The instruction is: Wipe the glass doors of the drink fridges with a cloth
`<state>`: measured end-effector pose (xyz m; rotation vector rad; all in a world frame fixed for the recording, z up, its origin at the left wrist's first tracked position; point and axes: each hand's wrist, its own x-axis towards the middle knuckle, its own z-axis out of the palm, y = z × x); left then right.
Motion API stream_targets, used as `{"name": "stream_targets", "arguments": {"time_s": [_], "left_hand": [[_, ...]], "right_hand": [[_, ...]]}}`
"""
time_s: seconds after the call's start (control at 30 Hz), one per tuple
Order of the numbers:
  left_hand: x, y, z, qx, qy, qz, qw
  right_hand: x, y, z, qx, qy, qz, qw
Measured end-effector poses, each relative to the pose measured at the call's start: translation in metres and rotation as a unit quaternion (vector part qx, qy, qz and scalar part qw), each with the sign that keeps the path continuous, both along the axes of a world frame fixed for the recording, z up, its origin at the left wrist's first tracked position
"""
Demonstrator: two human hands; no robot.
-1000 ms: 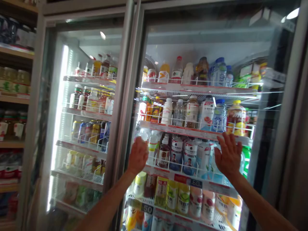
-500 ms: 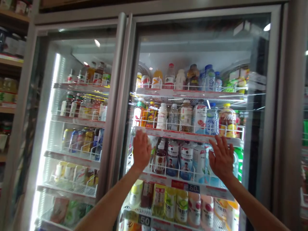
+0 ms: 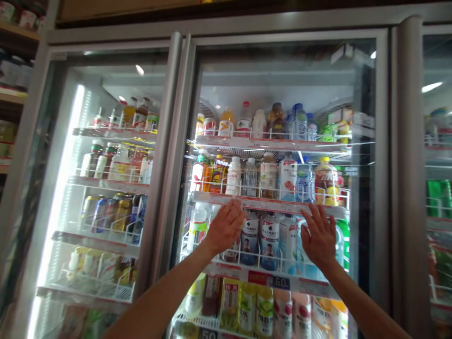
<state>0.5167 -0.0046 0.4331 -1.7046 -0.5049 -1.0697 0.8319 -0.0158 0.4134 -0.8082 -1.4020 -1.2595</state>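
Both arms reach up in front of a glass cooler door (image 3: 282,61). My left hand (image 3: 226,227) has its fingers stretched out and holds nothing; it hides part of the bottles on the third shelf. On the right, my right hand (image 3: 318,235) is spread wide and bare, in front of light-blue bottles. Whether either palm touches the glass, I cannot tell. Between the hands stand blue drink bottles with white labels (image 3: 269,241). Just above runs a shelf edge with price tags (image 3: 275,204), carrying a row of bottles such as a white one (image 3: 233,176).
A vertical metal door handle (image 3: 173,132) separates this door from a left door, behind which bottles and cans (image 3: 123,212) line several shelves. Another handle (image 3: 407,165) stands at the right, beside a third cooler door. Open shelves with jars (image 3: 14,70) are at the far left.
My left hand has moved right, toward the middle of the door. My right hand stays about where it was. The view has shifted, showing more of the cooler on the right.
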Motion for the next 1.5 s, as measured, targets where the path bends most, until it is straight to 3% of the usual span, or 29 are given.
{"name": "stream_targets", "arguments": {"time_s": [0.07,0.1,0.23,0.3,0.4,0.47,0.5,0.6,0.67,0.8,0.87,0.93,1.0,1.07,1.1,1.17,1.23,1.3,1.4,1.43,1.5], "left_hand": [[-0.003,0.000,0.004,0.001,0.063,-0.005,0.998],[-0.009,0.001,0.010,0.008,0.025,0.000,1.000],[-0.018,0.008,0.032,0.035,-0.270,0.026,0.962],[-0.005,0.008,0.029,0.023,-0.238,0.028,0.971],[0.015,0.004,0.017,-0.006,-0.026,0.018,0.999],[0.010,0.004,0.019,-0.012,0.036,0.025,0.999],[0.002,0.006,0.024,-0.007,0.007,0.034,0.999],[-0.019,0.011,0.042,0.020,-0.205,0.045,0.978],[-0.015,0.011,0.043,0.023,-0.249,0.038,0.968],[0.013,0.004,0.025,0.008,-0.002,0.019,1.000],[0.010,0.004,0.029,0.012,0.064,0.022,0.998],[-0.006,0.008,0.045,0.030,-0.034,0.034,0.998],[-0.020,0.013,0.063,0.054,-0.211,0.042,0.975],[-0.021,0.016,0.072,0.066,-0.294,0.046,0.952],[-0.016,0.017,0.073,0.065,-0.273,0.047,0.959],[-0.004,0.015,0.072,0.055,-0.138,0.048,0.988],[-0.001,0.014,0.076,0.039,-0.028,0.053,0.997],[-0.009,0.015,0.089,0.030,-0.076,0.060,0.995],[-0.018,0.017,0.109,0.031,-0.285,0.063,0.956],[-0.015,0.017,0.111,0.032,-0.307,0.063,0.949],[-0.001,0.016,0.107,0.031,-0.233,0.063,0.970]], "right_hand": [[0.001,0.000,0.001,0.003,-0.004,-0.001,1.000],[0.001,-0.001,0.001,0.005,-0.005,-0.001,1.000],[0.001,0.000,0.001,0.009,-0.006,-0.008,1.000],[0.001,0.000,0.001,0.009,-0.003,-0.009,1.000],[0.002,0.001,0.000,0.006,-0.001,-0.006,1.000],[0.002,0.001,0.000,0.000,0.000,-0.004,1.000],[0.002,0.001,0.000,-0.002,0.000,-0.003,1.000],[0.000,0.000,0.001,-0.005,0.001,0.003,1.000],[-0.001,-0.001,0.001,-0.003,0.004,0.005,1.000],[0.000,0.000,0.001,0.005,0.004,0.001,1.000],[0.001,0.001,0.000,0.007,-0.001,0.002,1.000],[0.001,0.001,0.000,0.006,-0.004,0.005,1.000],[0.001,0.001,0.000,0.004,-0.003,0.006,1.000],[0.001,0.002,0.000,0.001,0.000,0.006,1.000],[0.001,0.002,0.000,0.000,0.002,0.006,1.000],[0.001,0.003,0.000,0.000,0.003,0.008,1.000],[0.001,0.003,0.000,0.004,0.005,0.013,1.000],[-0.001,0.003,0.000,0.008,0.007,0.016,1.000],[-0.003,0.001,0.000,0.008,0.008,0.010,1.000],[-0.003,0.001,0.000,0.006,0.009,0.007,1.000],[-0.003,0.001,0.000,0.003,0.009,0.004,1.000]]}}
